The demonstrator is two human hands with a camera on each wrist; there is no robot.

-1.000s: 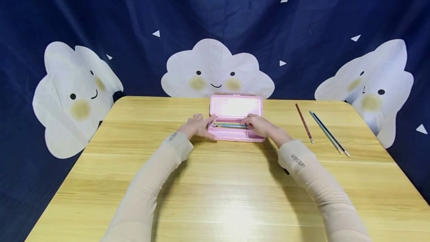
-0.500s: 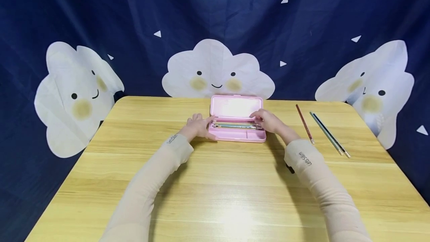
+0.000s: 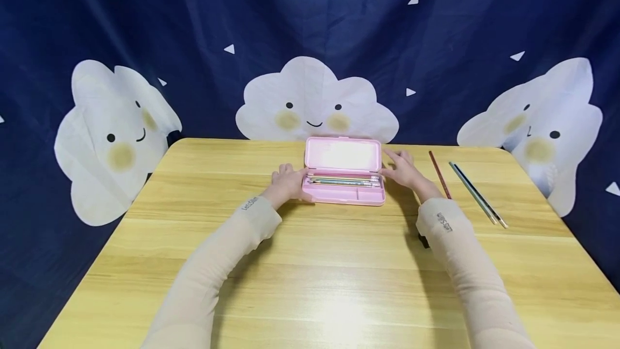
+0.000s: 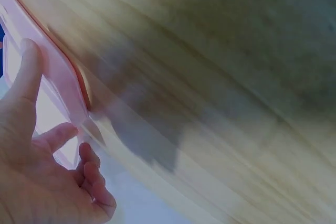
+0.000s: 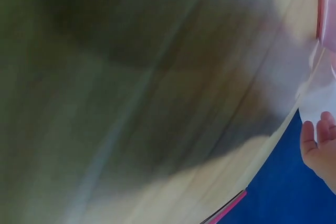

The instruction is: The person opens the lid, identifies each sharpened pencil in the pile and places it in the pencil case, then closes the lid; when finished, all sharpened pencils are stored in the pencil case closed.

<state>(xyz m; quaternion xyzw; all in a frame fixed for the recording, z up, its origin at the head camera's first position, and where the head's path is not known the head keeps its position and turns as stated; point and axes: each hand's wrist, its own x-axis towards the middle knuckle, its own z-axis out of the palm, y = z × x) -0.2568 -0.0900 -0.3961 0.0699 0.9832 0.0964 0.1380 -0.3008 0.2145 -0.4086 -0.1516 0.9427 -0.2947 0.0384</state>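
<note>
A pink pencil case (image 3: 331, 194) lies with its lid raised at the table's far side. Several pencils (image 3: 341, 181) lie side by side in its rear compartment, their eraser ends to the right. My left hand (image 3: 287, 183) holds the left end, thumb toward the front and index finger at the rear corner. In the left wrist view, the thumb of that hand (image 4: 47, 166) lies along the case wall (image 4: 59, 74). My right hand (image 3: 402, 170), fingers spread, is at the right end beside the hinge; whether it touches the case is unclear.
Right of the case lie a red pencil (image 3: 438, 172), partly covered by the right sleeve, and a teal pencil (image 3: 472, 190) beside a dark one (image 3: 488, 204). A dark blue curtain (image 3: 203, 9) with printed clouds hangs behind the wooden table (image 3: 310, 263).
My right hand has drawn out of the case's pencil compartment and moved right, past the case's right end, its fingers now spread. The left hand keeps its place on the case.
</note>
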